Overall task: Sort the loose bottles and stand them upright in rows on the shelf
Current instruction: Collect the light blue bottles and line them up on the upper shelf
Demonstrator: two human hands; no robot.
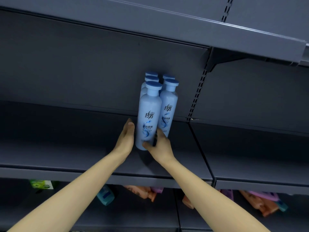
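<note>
Grey sheet-metal store shelving filled the view, with a slotted upright (197, 96) running up the matte back panel. On the middle shelf (66, 148) five pale blue plastic bottles (151, 79) stood upright in two rows, three on the left and two on the right. Each was a smooth cylinder narrowing to a short neck under a flat, round, darker blue cap.

The front left bottle (148, 118) stood nearest the shelf edge, just beside the front right bottle (169, 104). The left hand (126, 139) lay with straight fingers flat against the front left bottle's left side. The right hand (161, 146) gripped the same bottle low down, thumb curled across its printed front and fingers tucked between the two front bottles.

On the lower shelf, loose items lay tumbled and blurred: a teal bottle (105, 195), orange bottles (145, 191) and a green pack (41, 184).
</note>
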